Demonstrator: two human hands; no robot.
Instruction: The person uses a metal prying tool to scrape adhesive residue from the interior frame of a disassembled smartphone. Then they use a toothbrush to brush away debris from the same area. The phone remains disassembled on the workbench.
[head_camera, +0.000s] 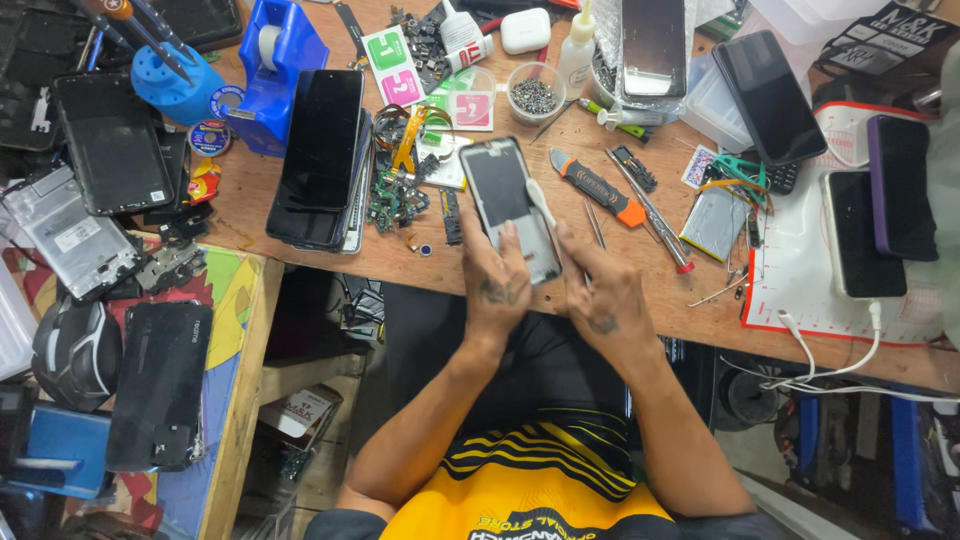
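A: What does each hand hold?

B: The left hand (497, 275) grips the opened phone (510, 205) from below, fingers closed on its lower edge and thumb laid on its face. The phone lies back-up on the wooden bench (640, 300), near the front edge, directly before the person. The right hand (605, 290) is closed on a thin white pry tool (541, 205), whose tip rests against the phone's right side.

A: Which step is in hand?

B: Judged from the tool's placement, the work is the separating or cleaning of a seam along the right edge of the phone body. The back cover appears to be off already; whether any part is lifted cannot be told.

A: What does the next move call for?

B: A shallow tool angle and a firm hold by the left hand, so that the phone does not slide on the bench. Light force seems advisable, since thin internal parts lie near the edge.

A: What surrounds the work?

B: An orange-handled knife (598, 187) and tweezers (655, 215) lie just right of the phone; a stack of dark phones (320, 160) lies to its left, with loose circuit parts (398, 195) between. A small cup of screws (535, 95) stands behind, and a blue tape dispenser (275, 60) well to the left.
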